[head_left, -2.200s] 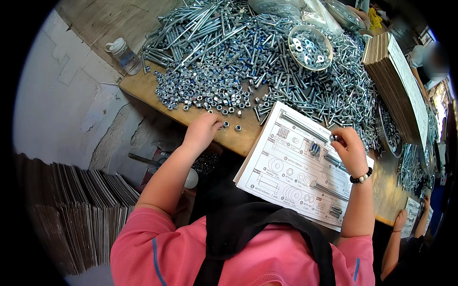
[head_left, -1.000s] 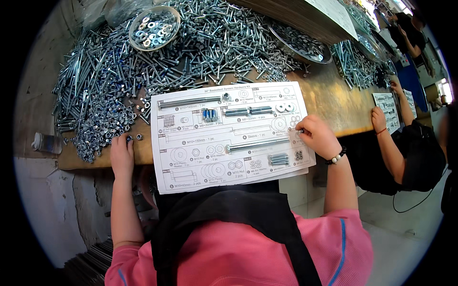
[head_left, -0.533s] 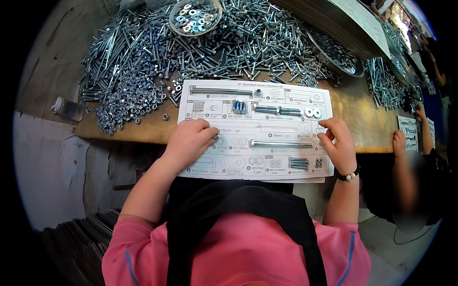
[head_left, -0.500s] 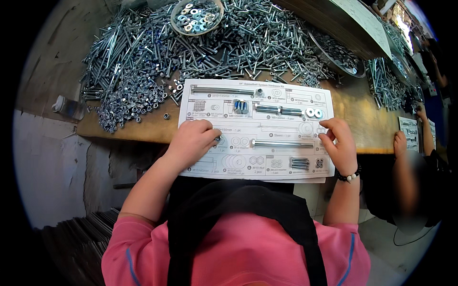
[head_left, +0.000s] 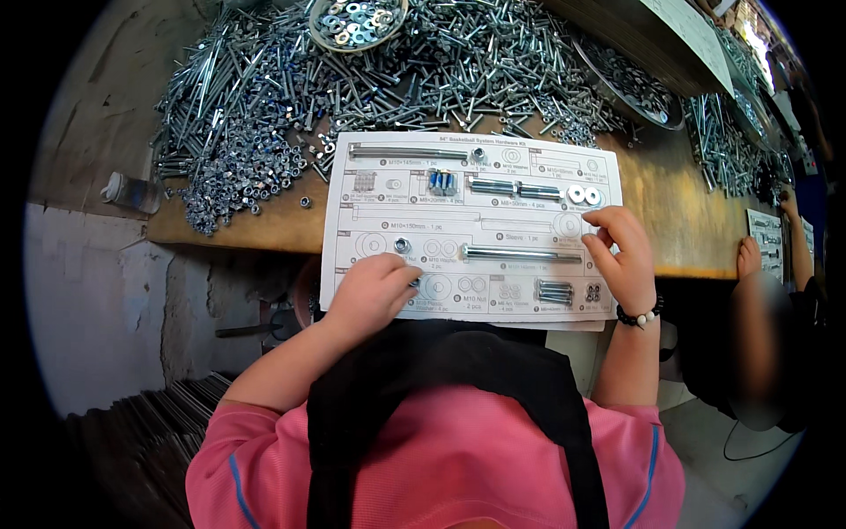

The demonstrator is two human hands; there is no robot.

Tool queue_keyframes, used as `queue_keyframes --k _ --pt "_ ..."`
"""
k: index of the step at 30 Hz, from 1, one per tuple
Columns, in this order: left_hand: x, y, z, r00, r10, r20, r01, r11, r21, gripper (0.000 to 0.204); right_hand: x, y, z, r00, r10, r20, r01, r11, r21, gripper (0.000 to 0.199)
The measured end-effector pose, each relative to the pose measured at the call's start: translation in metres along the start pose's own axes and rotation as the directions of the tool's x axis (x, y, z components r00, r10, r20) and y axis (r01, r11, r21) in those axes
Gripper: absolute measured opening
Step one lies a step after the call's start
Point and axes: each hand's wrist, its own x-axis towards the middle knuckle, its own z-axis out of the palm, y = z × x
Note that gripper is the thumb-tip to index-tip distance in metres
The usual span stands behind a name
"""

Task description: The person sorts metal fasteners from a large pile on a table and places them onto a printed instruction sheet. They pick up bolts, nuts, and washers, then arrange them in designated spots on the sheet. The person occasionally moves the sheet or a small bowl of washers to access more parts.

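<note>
A printed hardware sheet [head_left: 423, 214] lies in front of me with metal parts on its drawings. Over its lower left area, my left hand [head_left: 374, 293] is closed, thumb and fingertips together. A small bit of metal seems to show there, too small to name. Just above those fingers sits a lone nut [head_left: 402, 246]. My right hand [head_left: 624, 254], fingers apart and holding nothing, rests at the sheet's right edge. Between the hands lies a long bolt [head_left: 522, 255]. Higher up are another long bolt [head_left: 410, 152], two thick bolts [head_left: 515, 189], washers [head_left: 585, 196] and short blue-marked bolts [head_left: 442, 182].
A big heap of bolts [head_left: 458, 70] covers the back of the table, with loose nuts [head_left: 242, 181] at left. A bowl of washers [head_left: 359, 22] and a metal tray [head_left: 630, 84] stand in it. Another person's hand [head_left: 749, 256] is at far right.
My left hand has moved down the sheet, and the nut that was at its fingertips now lies on the paper. My right hand has barely moved.
</note>
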Motion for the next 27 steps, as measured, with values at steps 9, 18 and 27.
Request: queue_keyframes --k 9,18,27 --pt "0.043 0.025 0.032 0.982 0.182 0.051 -0.174 0.975 -0.137 0.028 -0.002 -0.008 0.008 1.0 0.004 0.018 -0.005 0.998 0.055 0.02" --pt "0.044 0.013 -0.006 0.984 0.118 -0.134 -0.132 0.986 -0.102 0.035 0.007 -0.011 0.008 0.997 0.015 0.076 -0.018 0.999 0.049 0.021" --pt "0.079 -0.073 -0.089 0.884 -0.176 -0.433 0.133 0.983 -0.128 0.025 0.026 -0.026 0.019 0.99 0.003 0.141 -0.014 0.997 0.078 0.02"
